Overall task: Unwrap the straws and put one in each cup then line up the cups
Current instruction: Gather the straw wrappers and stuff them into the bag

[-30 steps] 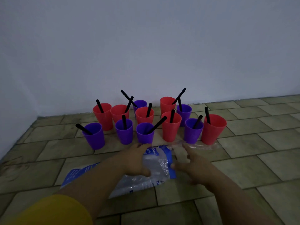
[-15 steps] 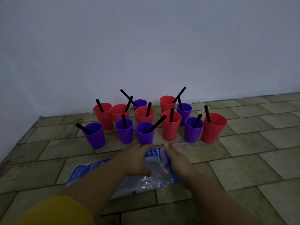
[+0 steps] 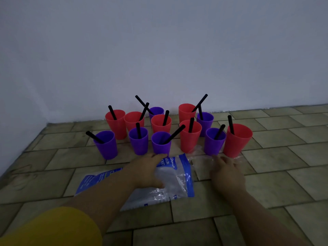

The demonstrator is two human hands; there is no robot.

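Left hand (image 3: pixel 147 170) is pressing flat on the flimsy, slippery bag (image 3: pixel 184 176), likely best pinched edgewise; right hand (image 3: pixel 225 167) flat at three o'clock.

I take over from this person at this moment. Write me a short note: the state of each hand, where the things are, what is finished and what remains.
Left hand: open, resting on the bag.
Right hand: open, touching clear wrappers on the floor in front of the cups.
Cups: six red and six purple, bunched in uneven rows, not in one line.
Done: a black straw stands in every cup.
Left: line up the cups.
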